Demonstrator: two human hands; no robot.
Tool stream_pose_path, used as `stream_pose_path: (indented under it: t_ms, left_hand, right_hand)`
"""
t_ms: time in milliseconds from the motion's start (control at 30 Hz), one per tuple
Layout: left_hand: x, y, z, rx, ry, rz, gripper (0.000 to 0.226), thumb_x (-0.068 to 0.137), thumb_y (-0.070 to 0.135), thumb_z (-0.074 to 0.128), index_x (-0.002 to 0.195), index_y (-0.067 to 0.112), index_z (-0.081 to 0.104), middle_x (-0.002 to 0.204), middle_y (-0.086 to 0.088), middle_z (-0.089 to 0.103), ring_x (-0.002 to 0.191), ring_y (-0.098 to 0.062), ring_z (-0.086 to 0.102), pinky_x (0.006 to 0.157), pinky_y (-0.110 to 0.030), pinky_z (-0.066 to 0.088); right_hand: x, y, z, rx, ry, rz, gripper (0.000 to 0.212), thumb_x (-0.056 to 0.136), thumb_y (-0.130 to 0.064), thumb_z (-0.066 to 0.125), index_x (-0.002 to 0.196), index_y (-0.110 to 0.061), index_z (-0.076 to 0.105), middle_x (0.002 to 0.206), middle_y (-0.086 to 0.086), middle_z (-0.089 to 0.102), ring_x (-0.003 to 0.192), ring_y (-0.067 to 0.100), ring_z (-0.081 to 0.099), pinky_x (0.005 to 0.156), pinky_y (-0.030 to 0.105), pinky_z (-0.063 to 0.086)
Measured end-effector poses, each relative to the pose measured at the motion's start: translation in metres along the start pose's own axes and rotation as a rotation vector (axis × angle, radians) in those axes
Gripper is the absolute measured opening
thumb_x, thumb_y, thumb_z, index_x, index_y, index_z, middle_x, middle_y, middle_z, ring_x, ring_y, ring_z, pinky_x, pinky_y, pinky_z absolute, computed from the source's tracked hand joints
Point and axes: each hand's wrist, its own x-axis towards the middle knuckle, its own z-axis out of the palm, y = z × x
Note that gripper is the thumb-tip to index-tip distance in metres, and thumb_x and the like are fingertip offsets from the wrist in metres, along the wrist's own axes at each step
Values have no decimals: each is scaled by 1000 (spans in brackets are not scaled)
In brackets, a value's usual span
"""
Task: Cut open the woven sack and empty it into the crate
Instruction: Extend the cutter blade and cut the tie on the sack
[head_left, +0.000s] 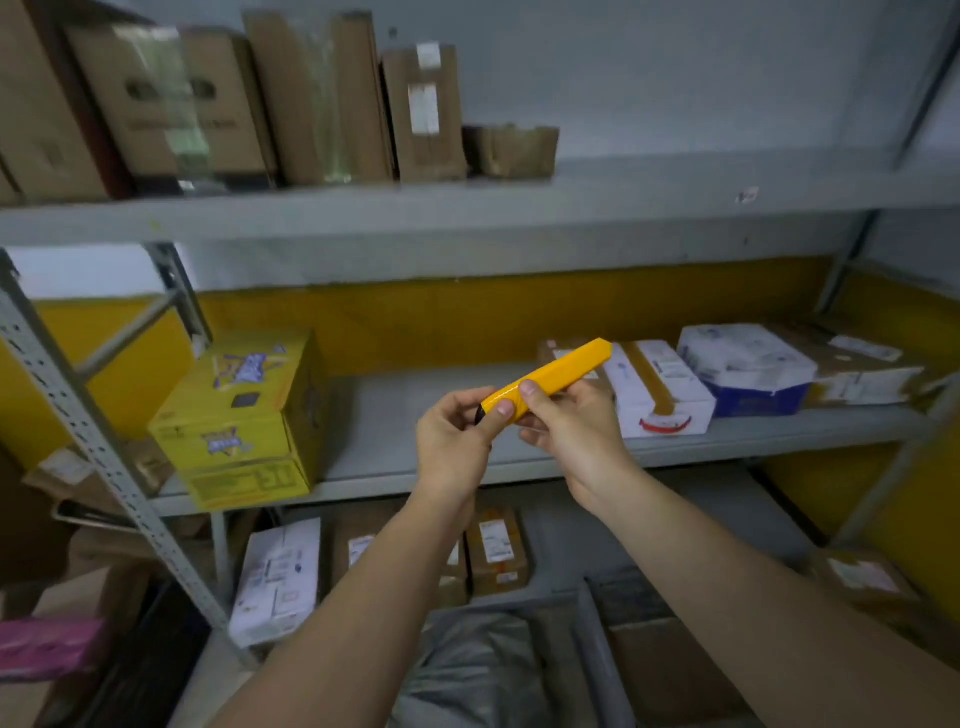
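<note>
A yellow utility knife (550, 375) with a black end is held in front of the middle shelf, tilted up to the right. My left hand (457, 441) pinches its black lower end. My right hand (566, 423) grips the knife's body from below, thumb on top. No blade shows. Low in the view, between my forearms, lies grey crumpled sack material (483, 670). I cannot make out a crate.
Grey metal shelving (467, 213) fills the view. A yellow carton (244, 415) stands on the middle shelf at left, white and brown parcels (665, 389) at right. Cardboard boxes (322, 98) line the top shelf. More parcels (280, 582) sit below.
</note>
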Motion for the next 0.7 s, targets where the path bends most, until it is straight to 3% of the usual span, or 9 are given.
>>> stream_pose_path:
  t_ms: [133, 300, 433, 567, 700]
  left_hand:
    - [16, -125, -20, -33, -9, 15, 26, 87, 13, 75, 110, 5, 68, 95, -10, 73, 79, -10, 66, 58, -11, 50]
    - [21, -289, -38, -83, 10, 127, 22, 84, 8, 75, 105, 4, 70, 100, -14, 75, 87, -17, 69, 75, -24, 57]
    - [9, -409, -53, -80, 18, 155, 20, 85, 13, 76, 104, 10, 70, 98, -9, 75, 90, -19, 71, 71, -25, 54]
    - [-13, -499, -67, -131, -31, 69, 20, 86, 15, 74, 105, 13, 69, 96, -6, 75, 87, -16, 69, 68, -28, 51]
    - [-32, -553, -69, -109, -146, -11, 20, 87, 12, 74, 104, 5, 65, 94, -18, 72, 82, -24, 66, 61, -27, 49]
  right_hand:
    - [21, 120, -13, -24, -18, -57, 6, 93, -19, 66, 94, -14, 64, 95, 5, 75, 83, 17, 74, 65, 27, 56]
    - [32, 281, -40, -27, -7, -186, 3, 92, -18, 67, 93, -15, 66, 92, 3, 76, 87, 15, 73, 68, 29, 58]
    - [26, 399, -62, -33, 4, -262, 5, 91, -17, 68, 93, -13, 68, 91, 3, 77, 85, 13, 74, 65, 25, 57]
    - [8, 489, -86, -66, 7, -284, 8, 90, -18, 69, 94, -11, 69, 90, 5, 76, 84, 17, 74, 68, 30, 60]
    - [-15, 543, -108, -43, 117, -222, 4, 91, -14, 67, 91, -11, 70, 85, 5, 76, 75, 14, 72, 61, 26, 57]
